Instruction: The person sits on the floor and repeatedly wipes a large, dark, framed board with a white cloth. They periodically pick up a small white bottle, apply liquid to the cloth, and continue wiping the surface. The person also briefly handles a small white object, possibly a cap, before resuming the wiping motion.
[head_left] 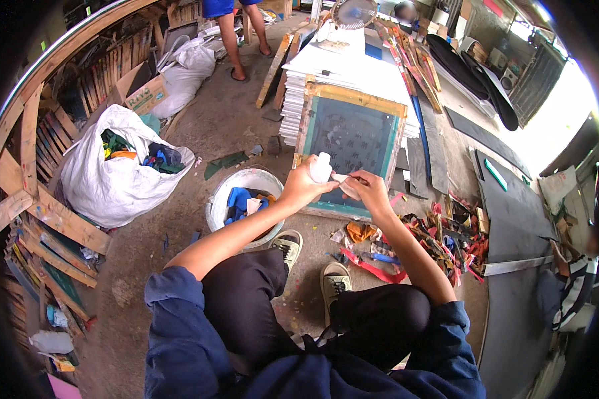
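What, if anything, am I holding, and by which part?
Your left hand holds a white bottle by its body; right hand pinches a pale item, grip spot unclear.

navy top (326,376) | rolled sleeves (180,339) | black trousers (243,306) | greenish lace-up sneakers (331,287)

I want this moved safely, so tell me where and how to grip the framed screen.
Probably best from the near side, by both side rails: the framed screen tilts back, seemingly against the white stack, leaving them reachable, while pressing its flat mesh might damage it.
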Demonstrator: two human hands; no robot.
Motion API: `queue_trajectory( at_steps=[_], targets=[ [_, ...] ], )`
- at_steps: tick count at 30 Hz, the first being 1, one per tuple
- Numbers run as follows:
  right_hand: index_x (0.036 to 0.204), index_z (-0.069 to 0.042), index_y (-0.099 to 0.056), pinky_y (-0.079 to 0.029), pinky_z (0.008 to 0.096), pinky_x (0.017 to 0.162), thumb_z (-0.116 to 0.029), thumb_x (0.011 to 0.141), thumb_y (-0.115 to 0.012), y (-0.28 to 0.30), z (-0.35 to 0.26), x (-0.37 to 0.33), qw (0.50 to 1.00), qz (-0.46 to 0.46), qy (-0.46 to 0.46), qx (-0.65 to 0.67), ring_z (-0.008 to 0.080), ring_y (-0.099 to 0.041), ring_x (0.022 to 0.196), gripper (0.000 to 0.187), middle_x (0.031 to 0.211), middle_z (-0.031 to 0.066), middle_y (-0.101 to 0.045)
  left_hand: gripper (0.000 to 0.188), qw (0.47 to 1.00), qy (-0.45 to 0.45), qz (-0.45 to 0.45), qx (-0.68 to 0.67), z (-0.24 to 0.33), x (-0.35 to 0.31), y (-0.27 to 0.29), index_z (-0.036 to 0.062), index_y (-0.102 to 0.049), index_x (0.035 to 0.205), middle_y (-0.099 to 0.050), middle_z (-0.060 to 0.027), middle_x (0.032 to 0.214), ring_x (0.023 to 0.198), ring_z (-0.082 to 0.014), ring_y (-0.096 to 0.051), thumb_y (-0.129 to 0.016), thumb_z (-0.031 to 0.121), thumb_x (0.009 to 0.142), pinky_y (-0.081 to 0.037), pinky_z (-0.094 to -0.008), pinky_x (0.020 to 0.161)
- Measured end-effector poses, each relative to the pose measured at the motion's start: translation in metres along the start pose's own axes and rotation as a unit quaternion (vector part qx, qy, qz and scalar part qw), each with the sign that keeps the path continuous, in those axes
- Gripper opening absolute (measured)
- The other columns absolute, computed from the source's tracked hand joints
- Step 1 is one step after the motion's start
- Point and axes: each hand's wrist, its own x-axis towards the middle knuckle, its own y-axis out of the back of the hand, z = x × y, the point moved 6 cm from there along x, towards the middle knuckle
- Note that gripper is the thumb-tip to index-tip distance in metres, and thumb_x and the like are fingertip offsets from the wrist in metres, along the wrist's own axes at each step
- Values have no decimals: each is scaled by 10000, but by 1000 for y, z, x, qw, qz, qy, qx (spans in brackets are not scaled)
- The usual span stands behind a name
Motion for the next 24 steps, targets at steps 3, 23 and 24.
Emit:
queue_trajectory(
  at_steps=[3, 23, 24],
  targets=[
    [977, 47, -643, -501, 249, 586, -170, 830, -649, 0, 5, -2, 1000, -19, -12, 7, 156, -669, 665, 262, 777, 109, -673, 395, 1000, 2, 10, 21, -1, 2, 3, 17, -566, 941, -677, -67, 806, 755, -176, -657, -788, 225, 690, -503, -311, 702],
    [947, -29, -615, -459, 290, 829, -41, 807, -671, 8, -26, -17, 977, 52, 207, 16, 137, -611, 904, 151, 963, 53, -672, 225, 893, 335, -128, -273, -30, -7, -31, 62, -562, 972, -626, -58, 908, 754, -154, -619, -679, 134, 794, -542, -322, 740],
    [952, -32, -618, -459, 287, 826, -42, 806, -673, 9, -22, -16, 980, 48, 190, 36, 132, -609, 901, 156, 964, 57, -671, 236, 891, 338, -128, -274, -31, -7, -32, 62, -558, 980, -624, -58, 906, 751, -155, -617, -681, 138, 793, -544, -326, 747]
  ],
)
